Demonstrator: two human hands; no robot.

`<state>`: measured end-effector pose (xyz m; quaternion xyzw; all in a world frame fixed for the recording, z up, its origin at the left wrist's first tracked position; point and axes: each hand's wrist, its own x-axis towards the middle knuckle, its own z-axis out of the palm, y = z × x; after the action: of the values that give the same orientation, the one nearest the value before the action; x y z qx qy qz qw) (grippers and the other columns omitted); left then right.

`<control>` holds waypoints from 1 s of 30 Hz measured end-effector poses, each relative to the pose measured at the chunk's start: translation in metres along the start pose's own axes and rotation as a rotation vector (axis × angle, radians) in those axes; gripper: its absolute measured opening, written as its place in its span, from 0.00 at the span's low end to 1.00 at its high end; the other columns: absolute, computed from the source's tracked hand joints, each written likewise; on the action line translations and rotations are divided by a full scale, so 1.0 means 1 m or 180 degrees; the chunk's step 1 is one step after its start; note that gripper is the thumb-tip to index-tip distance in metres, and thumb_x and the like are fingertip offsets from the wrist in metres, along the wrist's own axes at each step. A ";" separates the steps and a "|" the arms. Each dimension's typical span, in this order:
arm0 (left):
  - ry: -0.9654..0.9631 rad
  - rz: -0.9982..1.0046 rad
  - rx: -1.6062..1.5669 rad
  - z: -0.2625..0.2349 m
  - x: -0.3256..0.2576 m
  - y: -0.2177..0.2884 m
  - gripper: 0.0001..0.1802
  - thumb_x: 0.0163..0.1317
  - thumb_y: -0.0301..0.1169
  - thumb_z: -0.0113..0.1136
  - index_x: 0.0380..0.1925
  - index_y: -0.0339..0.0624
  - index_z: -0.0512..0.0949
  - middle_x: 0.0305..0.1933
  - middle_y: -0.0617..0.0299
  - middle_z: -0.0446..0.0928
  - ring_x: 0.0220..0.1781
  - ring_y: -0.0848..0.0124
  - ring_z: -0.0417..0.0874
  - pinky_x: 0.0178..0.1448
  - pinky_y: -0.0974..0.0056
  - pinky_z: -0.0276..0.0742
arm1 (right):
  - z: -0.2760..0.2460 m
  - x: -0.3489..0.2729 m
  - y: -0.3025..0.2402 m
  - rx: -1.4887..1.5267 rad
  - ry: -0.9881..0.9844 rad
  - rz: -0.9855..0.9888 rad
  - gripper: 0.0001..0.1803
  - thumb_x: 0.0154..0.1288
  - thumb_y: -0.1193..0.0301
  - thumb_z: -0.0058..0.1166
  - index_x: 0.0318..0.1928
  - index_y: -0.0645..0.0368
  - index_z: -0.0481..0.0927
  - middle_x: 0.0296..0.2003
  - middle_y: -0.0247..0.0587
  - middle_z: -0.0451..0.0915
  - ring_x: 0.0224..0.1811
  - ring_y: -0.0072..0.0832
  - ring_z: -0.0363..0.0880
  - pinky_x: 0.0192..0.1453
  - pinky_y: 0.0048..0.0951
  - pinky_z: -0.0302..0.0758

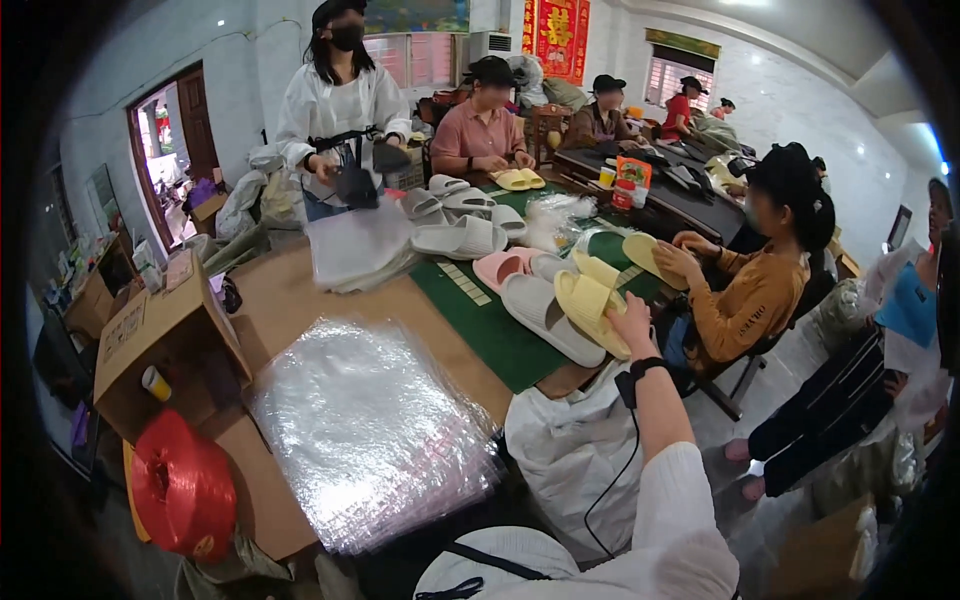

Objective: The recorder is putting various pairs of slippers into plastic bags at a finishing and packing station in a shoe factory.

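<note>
Yellow slipper [588, 303] at the near right end of the green mat [515, 362], overlapping a grey slipper [538, 313] in view. Right hand [632, 327] partly curled round its right edge, seemingly in a light grip; left hand out of view, so cannot tell its state. Probably best to hold by the firm-looking sole, sparing the strap from creases. Around: broad smooth straps, rounded soles, glossy wrinkled film [365, 430], red twine [180, 485] in a fat roll, dull flat cardboard [285, 325].
</note>
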<state>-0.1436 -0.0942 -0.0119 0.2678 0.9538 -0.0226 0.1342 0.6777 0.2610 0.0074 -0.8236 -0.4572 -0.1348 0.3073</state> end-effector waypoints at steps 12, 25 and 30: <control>-0.0213 0.4149 -0.0915 -0.052 -0.116 0.157 0.28 0.57 0.43 0.71 0.53 0.38 0.80 0.47 0.48 0.83 0.48 0.50 0.84 0.53 0.54 0.79 | -0.012 -0.004 -0.059 0.0847 -0.0154 -0.0274 0.10 0.60 0.73 0.53 0.41 0.59 0.83 0.39 0.52 0.82 0.46 0.51 0.81 0.49 0.47 0.77; 0.0985 0.4778 -0.1142 0.018 -0.086 0.245 0.27 0.60 0.36 0.66 0.59 0.42 0.75 0.66 0.47 0.70 0.71 0.43 0.65 0.74 0.49 0.64 | -0.077 -0.214 -0.265 0.2375 -0.1221 -0.2021 0.09 0.52 0.74 0.63 0.34 0.63 0.79 0.27 0.51 0.80 0.30 0.45 0.82 0.34 0.39 0.77; 0.0661 0.4751 -0.1194 0.050 -0.058 0.244 0.31 0.57 0.41 0.67 0.60 0.42 0.74 0.68 0.49 0.71 0.71 0.46 0.66 0.74 0.45 0.62 | -0.065 -0.282 -0.310 0.2312 -0.2401 -0.1838 0.11 0.58 0.69 0.63 0.37 0.63 0.79 0.31 0.51 0.81 0.36 0.50 0.82 0.41 0.45 0.78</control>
<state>0.0426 0.0794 -0.0371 0.8129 0.5164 0.2609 0.0669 0.2682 0.1531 0.0344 -0.4993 -0.7569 0.2539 0.3367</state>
